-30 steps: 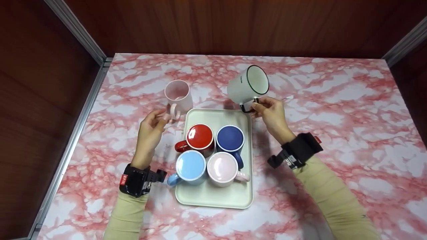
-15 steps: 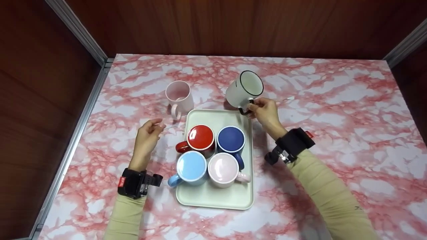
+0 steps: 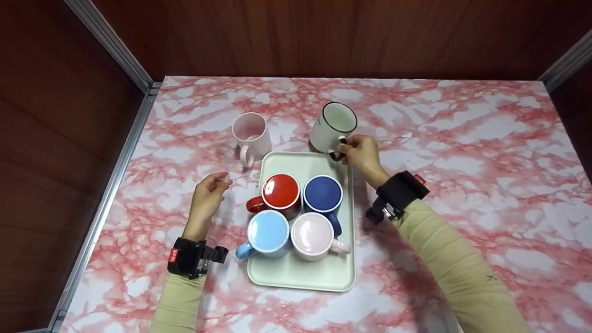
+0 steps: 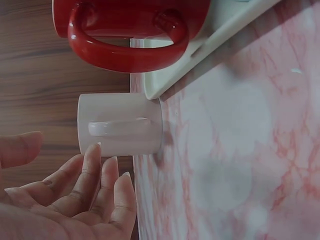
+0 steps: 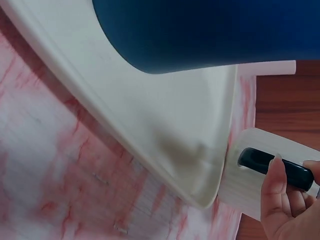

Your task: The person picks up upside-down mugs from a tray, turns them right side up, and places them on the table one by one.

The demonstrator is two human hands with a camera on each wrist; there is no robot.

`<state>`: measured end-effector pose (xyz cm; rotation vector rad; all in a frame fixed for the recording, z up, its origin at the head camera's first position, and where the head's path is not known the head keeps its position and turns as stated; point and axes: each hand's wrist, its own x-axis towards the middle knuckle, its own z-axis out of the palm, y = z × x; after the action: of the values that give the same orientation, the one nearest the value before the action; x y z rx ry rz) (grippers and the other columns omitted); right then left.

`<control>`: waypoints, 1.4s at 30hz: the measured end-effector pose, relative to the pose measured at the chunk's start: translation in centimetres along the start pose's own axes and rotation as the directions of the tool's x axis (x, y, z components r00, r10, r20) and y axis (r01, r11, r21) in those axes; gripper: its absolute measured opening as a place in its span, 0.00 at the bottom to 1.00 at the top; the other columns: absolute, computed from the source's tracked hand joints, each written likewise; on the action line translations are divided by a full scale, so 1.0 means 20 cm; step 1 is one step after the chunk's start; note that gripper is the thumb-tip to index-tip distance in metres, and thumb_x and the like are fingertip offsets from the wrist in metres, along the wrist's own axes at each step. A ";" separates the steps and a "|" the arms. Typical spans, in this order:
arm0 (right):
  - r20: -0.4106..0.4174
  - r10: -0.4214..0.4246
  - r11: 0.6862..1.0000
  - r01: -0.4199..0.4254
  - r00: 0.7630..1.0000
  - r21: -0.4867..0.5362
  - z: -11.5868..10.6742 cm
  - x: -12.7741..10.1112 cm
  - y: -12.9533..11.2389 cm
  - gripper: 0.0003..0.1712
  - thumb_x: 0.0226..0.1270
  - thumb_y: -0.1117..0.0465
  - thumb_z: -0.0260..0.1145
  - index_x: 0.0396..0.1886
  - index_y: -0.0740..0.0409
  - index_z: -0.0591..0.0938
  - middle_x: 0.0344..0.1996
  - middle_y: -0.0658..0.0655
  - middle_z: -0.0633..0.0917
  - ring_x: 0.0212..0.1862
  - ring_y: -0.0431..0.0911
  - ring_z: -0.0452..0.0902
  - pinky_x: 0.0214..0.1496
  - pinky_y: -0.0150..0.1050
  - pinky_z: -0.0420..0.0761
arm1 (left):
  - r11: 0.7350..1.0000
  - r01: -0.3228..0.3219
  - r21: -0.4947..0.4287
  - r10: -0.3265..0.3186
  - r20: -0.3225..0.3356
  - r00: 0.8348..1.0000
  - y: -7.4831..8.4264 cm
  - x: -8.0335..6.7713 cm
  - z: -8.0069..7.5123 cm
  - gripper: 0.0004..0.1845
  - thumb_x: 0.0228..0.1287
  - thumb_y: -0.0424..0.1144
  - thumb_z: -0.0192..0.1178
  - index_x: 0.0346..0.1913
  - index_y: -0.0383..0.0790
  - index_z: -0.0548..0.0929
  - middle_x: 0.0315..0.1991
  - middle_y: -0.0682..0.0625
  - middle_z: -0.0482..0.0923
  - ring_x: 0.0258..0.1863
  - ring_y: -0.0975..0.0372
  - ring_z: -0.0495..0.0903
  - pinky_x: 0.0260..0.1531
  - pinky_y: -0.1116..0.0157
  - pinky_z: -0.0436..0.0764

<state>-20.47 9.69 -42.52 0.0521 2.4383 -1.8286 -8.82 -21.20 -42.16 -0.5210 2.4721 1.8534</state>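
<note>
We are lowering the white black-rimmed ceramic mug [image 3: 334,126] upright beyond the tray's [image 3: 348,259] far edge, our right hand [image 3: 360,151] still pinching its handle; our left hand [image 3: 206,198] is withdrawing, fingers loosely curled, empty.

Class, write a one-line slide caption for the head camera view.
Right hand holds white mug by its handle beside tray of four mugs.

The head camera is looking steeply down from above at the whole table [image 3: 462,138], with the tray [image 3: 300,273] at centre and both forearms entering from below. The left wrist camera is sitting low and close, rolled sideways, facing the red mug [image 4: 130,30] and pink mug [image 4: 120,130]. The right wrist camera is looking closely along the tray's corner [image 5: 200,170] at the blue mug [image 5: 210,30] and white mug [image 5: 260,185]; all are showing in the head view too.
</note>
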 end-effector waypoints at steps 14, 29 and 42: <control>0.046 -0.100 0.990 0.104 0.994 -0.096 0.08 0.03 -0.02 0.05 0.57 0.73 0.59 0.25 0.73 0.78 0.25 0.70 0.81 0.16 0.41 0.74 0.19 0.30 0.76 | 1.000 0.000 0.010 -0.001 0.011 1.000 -0.01 0.00 0.02 0.17 0.67 0.35 0.51 0.54 0.27 0.72 0.47 0.32 0.75 0.49 0.47 0.73 0.39 0.64 0.70; 0.183 -0.187 0.951 0.224 0.965 -0.213 0.17 0.07 -0.03 0.05 0.56 0.72 0.61 0.23 0.71 0.77 0.23 0.70 0.81 0.12 0.33 0.69 0.15 0.24 0.71 | 1.000 0.020 -0.010 -0.020 0.032 0.999 -0.01 0.01 0.04 0.18 0.67 0.35 0.51 0.55 0.27 0.71 0.47 0.34 0.74 0.49 0.47 0.71 0.42 0.61 0.70; 0.257 -0.259 0.911 0.324 0.931 -0.255 0.26 0.11 -0.05 0.07 0.55 0.70 0.63 0.20 0.68 0.78 0.16 0.58 0.80 0.12 0.32 0.69 0.15 0.24 0.70 | 1.000 0.001 0.013 -0.002 0.013 1.000 -0.02 0.01 0.06 0.16 0.65 0.32 0.51 0.53 0.27 0.73 0.42 0.34 0.76 0.43 0.49 0.72 0.34 0.68 0.70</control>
<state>-22.46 4.27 -43.25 -0.5364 2.6337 -1.4432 -9.02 -20.30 -42.99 -0.5082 2.4730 1.8329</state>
